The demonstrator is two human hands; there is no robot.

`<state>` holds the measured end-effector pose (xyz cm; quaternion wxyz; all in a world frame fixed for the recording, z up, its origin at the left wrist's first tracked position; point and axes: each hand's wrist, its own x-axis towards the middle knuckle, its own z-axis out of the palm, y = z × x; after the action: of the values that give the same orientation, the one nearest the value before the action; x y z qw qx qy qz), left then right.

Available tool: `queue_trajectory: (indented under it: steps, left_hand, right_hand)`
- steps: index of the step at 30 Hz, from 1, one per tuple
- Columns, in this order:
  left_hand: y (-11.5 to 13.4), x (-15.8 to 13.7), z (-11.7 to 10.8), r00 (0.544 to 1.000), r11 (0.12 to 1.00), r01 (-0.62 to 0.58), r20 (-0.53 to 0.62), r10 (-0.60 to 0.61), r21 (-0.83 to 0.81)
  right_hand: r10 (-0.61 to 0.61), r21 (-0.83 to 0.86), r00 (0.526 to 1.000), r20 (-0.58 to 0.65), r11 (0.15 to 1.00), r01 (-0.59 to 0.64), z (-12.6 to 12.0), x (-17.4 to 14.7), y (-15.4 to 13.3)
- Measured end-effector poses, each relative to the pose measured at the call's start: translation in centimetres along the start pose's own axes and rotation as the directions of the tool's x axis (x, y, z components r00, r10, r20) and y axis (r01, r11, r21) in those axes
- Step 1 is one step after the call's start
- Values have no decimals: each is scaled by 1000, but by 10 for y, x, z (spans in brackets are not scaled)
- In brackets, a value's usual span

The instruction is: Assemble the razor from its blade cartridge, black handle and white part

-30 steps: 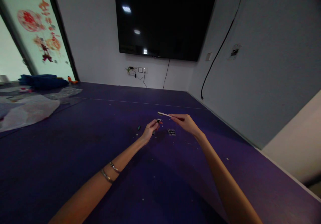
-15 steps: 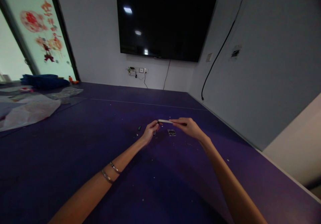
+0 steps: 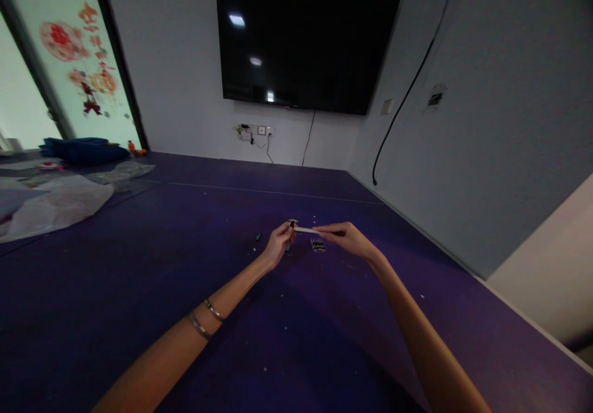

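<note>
My left hand (image 3: 277, 246) is closed around a small T-shaped object (image 3: 293, 223) with a pale head and a dark neck; its grey lower end shows beneath the fingers. A thin white strip (image 3: 306, 230) runs from beside that object to my right hand (image 3: 341, 238), whose thumb and fingers pinch its right end. The strip's left tip meets or overlaps the left fingertips; which of the two I cannot tell. Just below the right fingers, a small dark rectangular piece (image 3: 318, 246) with light markings lies on the purple surface (image 3: 287, 339).
Left of the hands lies a small dark green item (image 3: 258, 236), with white crumbs scattered around. Clear plastic sheeting (image 3: 69, 200) and a dark blue cloth bundle (image 3: 83, 150) are at the far left. A black cable (image 3: 407, 92) hangs by the right wall.
The pale head of the T-shaped object has come into view above my left fingers. The white strip and my right fingers have moved slightly down.
</note>
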<state>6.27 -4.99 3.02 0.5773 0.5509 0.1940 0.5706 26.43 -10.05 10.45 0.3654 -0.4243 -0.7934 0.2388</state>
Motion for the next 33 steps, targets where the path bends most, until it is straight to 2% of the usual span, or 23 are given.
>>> queue_trajectory:
  steps: [2,6,12,15,17,20,22,24,29,33]
  left_hand:
    - [-1,1,-1,1000,1000,7,-19,-7,5]
    - [1,1,0,996,997,73,-43,-73,-2]
    - [1,1,0,987,991,122,-98,-127,-63]
    - [-1,2,-1,988,989,126,-83,-132,-71]
    - [-2,2,-1,988,990,130,-76,-134,-63]
    - [-3,1,0,988,990,133,-75,-136,-42]
    - [-4,1,0,988,991,134,-70,-135,-21]
    - [-6,1,1,990,991,130,-60,-130,2]
    - [-11,2,1,997,997,68,-43,-66,24]
    - [-11,1,0,993,993,83,-89,-76,78]
  right_hand:
    - [-8,32,1000,-21,999,9,0,0,1]
    - [13,90,984,-175,996,2,1,2,6]
    - [58,154,977,-207,988,-26,11,5,10]
    - [147,249,961,-235,965,-87,21,4,8]
    - [255,421,938,-235,896,-138,33,2,4]
    - [385,699,906,-177,697,-160,58,-2,-9]
    - [414,801,904,-108,574,-167,75,-4,-19]
    - [420,855,906,-46,486,-182,87,-5,-28]
    - [425,897,905,11,396,-197,108,-8,-40]
    - [458,916,889,25,345,-204,121,-14,-43]
